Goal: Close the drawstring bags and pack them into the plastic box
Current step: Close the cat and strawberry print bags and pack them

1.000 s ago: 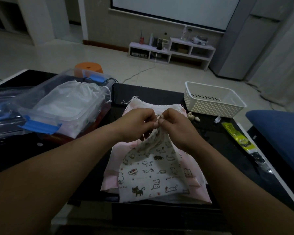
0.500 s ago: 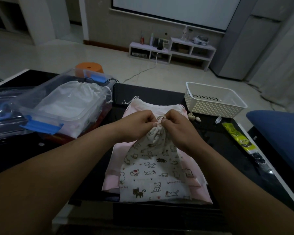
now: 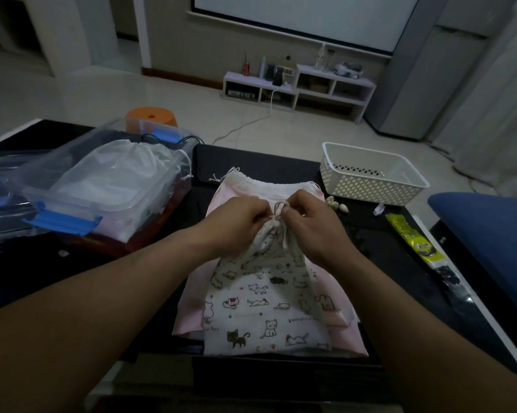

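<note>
Both hands, left and right, pinch the cat-print bag's drawstring (mouth gathered).

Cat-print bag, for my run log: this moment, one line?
cat-print bag: mouth cinched, on pink bag | left hand: pinches its neck | right hand: pinches cord

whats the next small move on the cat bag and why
Probably draw the cord tight to finish the tie. The neck of the cat-print bag is already bunched narrow, and the left hand and right hand both pinch the cord just above it, so closing looks nearly done.
</note>
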{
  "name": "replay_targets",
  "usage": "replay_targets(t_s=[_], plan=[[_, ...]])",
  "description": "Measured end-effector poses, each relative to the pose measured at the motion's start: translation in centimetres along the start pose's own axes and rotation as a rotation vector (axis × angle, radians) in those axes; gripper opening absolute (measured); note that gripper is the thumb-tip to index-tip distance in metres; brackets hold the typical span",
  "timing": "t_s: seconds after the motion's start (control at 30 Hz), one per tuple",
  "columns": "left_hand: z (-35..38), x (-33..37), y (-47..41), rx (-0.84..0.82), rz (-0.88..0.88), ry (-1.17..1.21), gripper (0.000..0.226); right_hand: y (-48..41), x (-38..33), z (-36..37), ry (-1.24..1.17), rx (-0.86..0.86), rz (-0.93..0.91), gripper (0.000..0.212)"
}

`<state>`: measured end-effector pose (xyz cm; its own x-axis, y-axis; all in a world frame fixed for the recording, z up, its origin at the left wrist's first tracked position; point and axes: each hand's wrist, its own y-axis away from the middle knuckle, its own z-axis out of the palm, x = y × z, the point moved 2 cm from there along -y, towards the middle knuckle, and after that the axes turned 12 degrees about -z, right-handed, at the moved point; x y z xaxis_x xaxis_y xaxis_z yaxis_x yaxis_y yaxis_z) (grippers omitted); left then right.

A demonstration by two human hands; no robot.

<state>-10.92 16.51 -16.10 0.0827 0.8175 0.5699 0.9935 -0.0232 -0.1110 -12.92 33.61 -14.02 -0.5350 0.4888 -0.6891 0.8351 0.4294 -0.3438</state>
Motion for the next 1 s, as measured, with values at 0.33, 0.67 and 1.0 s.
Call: replay_targets(t_s=[0.33,0.67,1.0], plan=[[0.6,-1.9,0.5,0.083,-0.016,-0.235,0.012,0.5,0.7,-0.1,-0.054,-0.008,0.154,0.016],[-0.2,-1.4,0.8,-0.068,-0.396,0.431,0.042,0.5,1.5,-0.1,-0.041,0.029,0.174,0.018],[-0.7,-1.5,2.1,-0.208,-0.432,0.847,0.031,1.3,0.2,-0.8,-0.398,-0.264,0.281,0.047]])
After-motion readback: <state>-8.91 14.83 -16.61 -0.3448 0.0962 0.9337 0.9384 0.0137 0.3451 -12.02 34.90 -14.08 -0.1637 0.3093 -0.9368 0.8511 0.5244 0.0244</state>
